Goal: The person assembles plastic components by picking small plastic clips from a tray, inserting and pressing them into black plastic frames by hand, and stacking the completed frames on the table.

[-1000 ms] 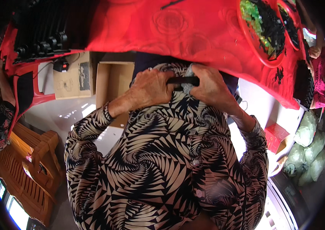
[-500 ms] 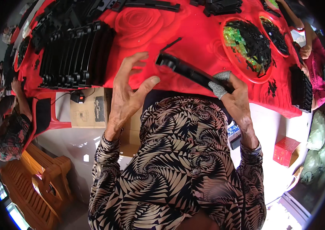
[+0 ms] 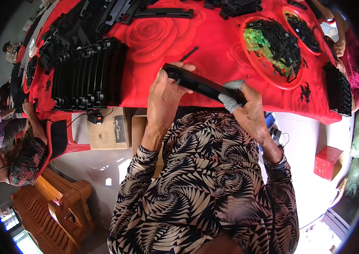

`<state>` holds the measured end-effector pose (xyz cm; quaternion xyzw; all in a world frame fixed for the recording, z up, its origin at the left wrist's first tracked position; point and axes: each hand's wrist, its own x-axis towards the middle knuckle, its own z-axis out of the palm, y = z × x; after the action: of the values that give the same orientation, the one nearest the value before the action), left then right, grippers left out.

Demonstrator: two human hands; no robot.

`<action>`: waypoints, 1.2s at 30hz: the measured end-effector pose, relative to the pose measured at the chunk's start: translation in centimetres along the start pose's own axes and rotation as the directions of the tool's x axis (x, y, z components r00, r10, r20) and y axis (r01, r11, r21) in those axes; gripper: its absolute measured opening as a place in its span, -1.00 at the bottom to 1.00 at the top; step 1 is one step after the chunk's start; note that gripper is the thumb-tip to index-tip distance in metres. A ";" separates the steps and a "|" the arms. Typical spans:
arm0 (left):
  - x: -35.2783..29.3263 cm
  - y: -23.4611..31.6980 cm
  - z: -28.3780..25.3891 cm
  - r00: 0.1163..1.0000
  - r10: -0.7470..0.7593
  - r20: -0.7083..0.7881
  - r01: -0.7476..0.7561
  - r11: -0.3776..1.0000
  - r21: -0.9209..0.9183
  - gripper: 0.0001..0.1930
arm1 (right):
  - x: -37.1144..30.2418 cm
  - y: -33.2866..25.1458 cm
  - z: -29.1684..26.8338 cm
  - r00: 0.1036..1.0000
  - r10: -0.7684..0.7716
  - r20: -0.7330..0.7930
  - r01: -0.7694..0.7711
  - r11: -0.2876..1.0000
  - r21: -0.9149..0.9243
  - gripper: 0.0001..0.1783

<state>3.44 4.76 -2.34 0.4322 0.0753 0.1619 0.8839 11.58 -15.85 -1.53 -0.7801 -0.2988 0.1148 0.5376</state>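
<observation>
Between my two hands is a long black plastic part (image 3: 204,84), held slanting over the table's near edge. My left hand (image 3: 165,91) grips its far-left end, thumb on the near side and fingers behind it. Around the lower right end closes my right hand (image 3: 249,103), with grey finger covers (image 3: 230,98) on some of its fingers. A thin black stick (image 3: 189,53) lies on the red cloth just beyond the held part. To the left stands a row of similar black plastic parts (image 3: 80,78), packed side by side.
The red rose-patterned tablecloth (image 3: 152,31) carries more loose black parts (image 3: 164,13) at the back. At right are a red tray (image 3: 247,63) of green and black pieces, a second tray (image 3: 287,23) and a black stack (image 3: 337,89). Other people sit at both sides.
My left hand, open and apart before, has moved right and taken hold of the black part's left end. My right hand keeps its grip, slightly shifted left. The view has shifted a little.
</observation>
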 end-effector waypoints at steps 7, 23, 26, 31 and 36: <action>0.3 0.3 0.4 0.996 -0.023 -0.083 0.023 1.000 0.003 -0.52 | 0.0 -1.4 1.3 0.974 -0.190 0.124 0.224 0.893 -0.390 -0.58; -1.0 3.4 4.0 0.997 0.073 -0.011 -0.047 0.744 0.667 -0.66 | -0.1 -1.2 6.6 0.992 0.041 0.121 -0.078 0.946 0.315 -0.76; -1.1 2.9 4.0 0.996 0.083 -0.038 -0.038 0.754 0.656 -0.66 | -0.3 -1.3 6.7 0.987 0.101 0.122 -0.135 0.939 0.315 -0.76; -1.2 2.3 4.8 0.984 0.180 0.011 -0.122 0.618 0.777 -0.68 | -0.7 -1.1 6.8 0.985 0.103 0.138 -0.148 0.913 0.380 -0.79; -2.0 2.1 5.4 0.966 0.252 0.053 -0.170 0.467 0.868 -0.66 | -1.4 -1.2 6.1 0.967 0.165 0.195 -0.236 0.872 0.428 -0.72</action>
<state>2.55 1.33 2.63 0.8154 0.1286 0.2274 0.5167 7.06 -11.68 -3.06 -0.6509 -0.2216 0.2948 0.6635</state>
